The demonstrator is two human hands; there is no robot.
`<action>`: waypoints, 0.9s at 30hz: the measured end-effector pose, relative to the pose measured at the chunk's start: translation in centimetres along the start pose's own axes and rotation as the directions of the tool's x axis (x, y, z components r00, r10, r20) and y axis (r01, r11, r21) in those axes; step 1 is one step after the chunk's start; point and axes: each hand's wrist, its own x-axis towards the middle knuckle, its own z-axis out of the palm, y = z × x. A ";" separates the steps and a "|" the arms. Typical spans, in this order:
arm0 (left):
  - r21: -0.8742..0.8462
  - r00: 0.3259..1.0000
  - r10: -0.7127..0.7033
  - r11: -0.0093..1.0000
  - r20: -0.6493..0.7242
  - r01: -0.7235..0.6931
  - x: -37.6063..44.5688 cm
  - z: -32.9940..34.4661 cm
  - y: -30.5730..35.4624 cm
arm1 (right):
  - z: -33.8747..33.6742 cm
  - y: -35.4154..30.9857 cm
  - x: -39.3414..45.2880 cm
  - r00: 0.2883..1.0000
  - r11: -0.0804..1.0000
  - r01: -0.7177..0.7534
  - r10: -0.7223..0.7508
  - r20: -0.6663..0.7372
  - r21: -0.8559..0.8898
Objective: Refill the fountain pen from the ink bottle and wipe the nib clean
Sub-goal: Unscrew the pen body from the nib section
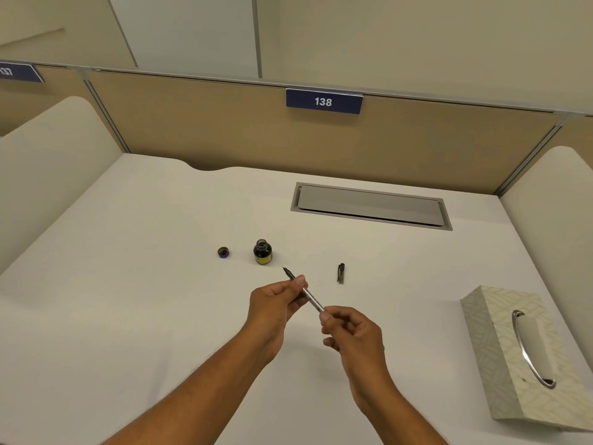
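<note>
Above the white desk, both hands hold a slim fountain pen (310, 299) with its nib pointing up and left toward the ink bottle. My left hand (276, 300) pinches the pen near the nib end. My right hand (349, 332) pinches its rear end between thumb and fingertips. The open ink bottle (262, 251), dark with a yellow label, stands upright just beyond the nib. Its cap (223, 252) lies to the bottle's left. The pen cap (341, 273) lies on the desk to the right.
A patterned tissue box (526, 354) with a chrome-edged slot sits at the right. A grey cable hatch (369, 205) is set into the desk behind. Beige partition panels enclose the desk (128, 300) on three sides.
</note>
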 end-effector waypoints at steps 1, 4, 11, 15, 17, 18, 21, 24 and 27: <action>0.003 1.000 0.001 1.000 -0.003 -0.001 0.0 0.0 0.1 | 0.0 0.0 0.1 1.000 1.000 -0.004 0.004 0.005 0.002; 0.009 1.000 0.006 1.000 0.000 -0.006 -0.1 0.1 0.0 | 0.1 0.0 0.2 0.996 0.996 -0.087 0.087 0.026 0.023; 0.002 1.000 0.002 1.000 0.001 -0.002 -0.1 0.4 0.0 | -0.3 0.3 0.2 0.999 1.000 -0.024 0.024 -0.024 0.004; 0.006 1.000 0.010 1.000 0.002 -0.010 -0.1 0.6 -0.2 | -0.2 0.3 0.3 0.998 0.998 -0.062 0.062 -0.024 0.012; 0.004 1.000 0.013 1.000 0.002 -0.013 0.0 0.5 -0.2 | -0.3 0.3 0.1 0.999 1.000 -0.002 0.002 -0.054 -0.008; 0.004 1.000 0.014 1.000 0.002 -0.014 0.0 0.5 -0.2 | -0.4 0.3 0.1 0.998 1.000 0.015 -0.016 -0.061 -0.008; 0.007 1.000 0.018 1.000 0.000 -0.018 0.1 0.5 -0.2 | -0.4 0.2 0.3 0.998 0.999 -0.046 0.047 -0.030 0.022; 0.006 1.000 0.013 1.000 0.005 -0.013 0.1 0.5 -0.4 | -0.3 0.3 0.3 0.997 0.997 -0.072 0.072 -0.007 0.013; 0.000 1.000 0.013 1.000 0.006 -0.013 0.2 0.4 -0.4 | -0.4 0.4 0.1 0.999 1.000 -0.004 0.004 -0.037 0.009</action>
